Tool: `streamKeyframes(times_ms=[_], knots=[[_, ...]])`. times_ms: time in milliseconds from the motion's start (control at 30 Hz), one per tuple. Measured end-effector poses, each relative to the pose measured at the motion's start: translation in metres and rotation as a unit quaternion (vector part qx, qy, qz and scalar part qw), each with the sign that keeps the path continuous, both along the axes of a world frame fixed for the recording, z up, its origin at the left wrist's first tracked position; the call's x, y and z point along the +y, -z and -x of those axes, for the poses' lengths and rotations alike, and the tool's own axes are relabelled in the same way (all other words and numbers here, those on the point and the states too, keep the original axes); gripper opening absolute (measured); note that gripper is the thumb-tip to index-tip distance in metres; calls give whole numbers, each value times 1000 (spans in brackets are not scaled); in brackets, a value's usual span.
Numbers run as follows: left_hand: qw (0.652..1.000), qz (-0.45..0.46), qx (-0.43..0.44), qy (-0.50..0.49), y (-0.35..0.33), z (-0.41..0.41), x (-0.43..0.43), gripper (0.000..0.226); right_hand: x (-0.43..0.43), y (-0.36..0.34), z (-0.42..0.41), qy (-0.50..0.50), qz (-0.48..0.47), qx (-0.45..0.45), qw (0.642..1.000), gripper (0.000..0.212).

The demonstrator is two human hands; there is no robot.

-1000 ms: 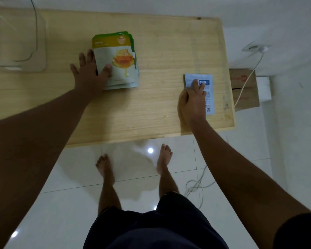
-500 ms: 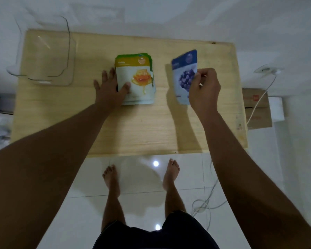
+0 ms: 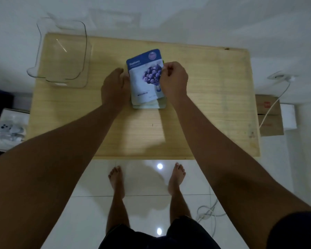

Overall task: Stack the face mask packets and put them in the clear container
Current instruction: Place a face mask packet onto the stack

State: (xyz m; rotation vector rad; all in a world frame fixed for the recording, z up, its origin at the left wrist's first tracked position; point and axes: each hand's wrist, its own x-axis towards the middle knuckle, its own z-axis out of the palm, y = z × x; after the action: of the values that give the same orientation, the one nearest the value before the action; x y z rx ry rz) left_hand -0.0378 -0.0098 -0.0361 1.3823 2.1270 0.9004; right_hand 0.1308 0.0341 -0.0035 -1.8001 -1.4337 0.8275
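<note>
A blue blueberry face mask packet [image 3: 145, 78] lies face up on top of the stack of packets [image 3: 149, 105] in the middle of the wooden table [image 3: 205, 105]. My right hand [image 3: 172, 79] pinches the blue packet's right edge. Against the stack's left side rests my left hand [image 3: 114, 85], fingers curled along its edge. The clear container [image 3: 61, 51] stands empty at the table's far left corner, well apart from both hands. The lower packets are mostly hidden under the blue one.
A cardboard box [image 3: 269, 114] sits on the floor right of the table, with a white cable [image 3: 276, 101] running over it. A box with pale items [image 3: 9, 130] lies at the left. My bare feet stand on white tiles below the table's near edge.
My right hand lifted the blue packet from the table's right side, turned it face up and brought it left onto the stack. My left hand stayed beside the stack.
</note>
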Motion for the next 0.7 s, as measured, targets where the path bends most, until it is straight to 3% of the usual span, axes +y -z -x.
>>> streamKeyframes(times_ms=[67, 267, 333, 400, 467, 567, 700], knots=[[1000, 3, -9, -22, -6, -3, 7, 40, -2, 5, 2, -29, 6, -38, 999, 17], [991, 131, -1, -19, -5, -4, 20, 61, -6, 20, 7, -48, 117, -105, 987, 69], [985, 161, -64, -20, -8, -4, 24, 65, -4, 21, 9, -47, 138, -106, 984, 75], [965, 185, -179, -44, -12, -1, 30, 70, 1, 19, 10, -46, 161, -87, 982, 77], [944, 206, -253, -55, -16, -1, 36, 61, 6, 16, 9, -49, 187, -74, 978, 78], [916, 243, -312, -65, -25, -4, 44, 36, 13, 12, 6, -52, 214, -55, 974, 70], [874, 301, -374, -72, -28, 2, 51, 47, 20, 11, 5, -48, 236, -21, 970, 58]])
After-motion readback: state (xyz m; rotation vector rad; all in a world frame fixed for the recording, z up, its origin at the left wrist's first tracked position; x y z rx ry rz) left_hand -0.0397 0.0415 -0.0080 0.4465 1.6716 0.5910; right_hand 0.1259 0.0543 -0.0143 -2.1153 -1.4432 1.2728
